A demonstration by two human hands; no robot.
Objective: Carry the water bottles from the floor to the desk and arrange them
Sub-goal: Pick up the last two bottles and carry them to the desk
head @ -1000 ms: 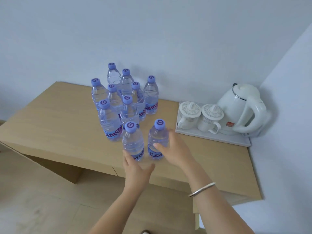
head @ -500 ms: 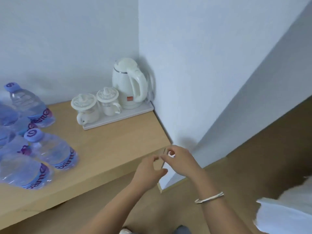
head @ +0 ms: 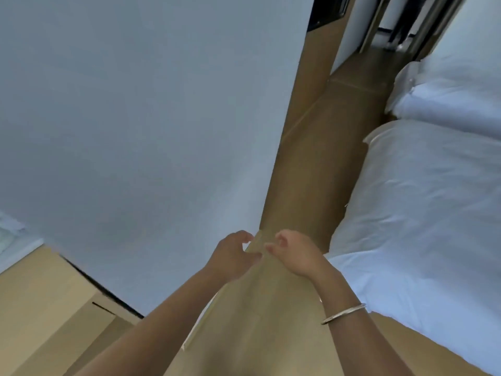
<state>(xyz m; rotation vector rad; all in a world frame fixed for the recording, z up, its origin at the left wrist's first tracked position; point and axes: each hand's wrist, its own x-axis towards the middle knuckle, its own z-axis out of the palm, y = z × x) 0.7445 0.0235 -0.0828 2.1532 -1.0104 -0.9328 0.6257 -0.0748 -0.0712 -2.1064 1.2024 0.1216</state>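
Both hands empty: left hand (head: 233, 257) and right hand (head: 296, 256) hang close together in front of the body, fingers loosely curled, gripping nothing, thumbs nearly meeting over the floor (head: 271, 308); bracelet (head: 343, 313) on the right wrist. No water bottle in view anywhere, so which way the next one lies from the hands cannot be read here, nor its long axis; neither hand is plainly nearer to anything, they sit level with each other. Likely step, judging by empty hands and the head pointed away from the desk: going for another bottle from the floor. Desk corner (head: 35, 308) shows only at lower left, cut off by the frame edge, its top mostly out of sight. White wall (head: 149, 118) fills the middle and left, blocking whatever is behind it. Bed (head: 433, 199) with white bedding on the right, close beside the floor strip. Farther off, a narrow passage of brown floor runs toward a doorway (head: 393, 23) at top, dark and blurred, contents hard to make out. Whole frame tilted and smeared
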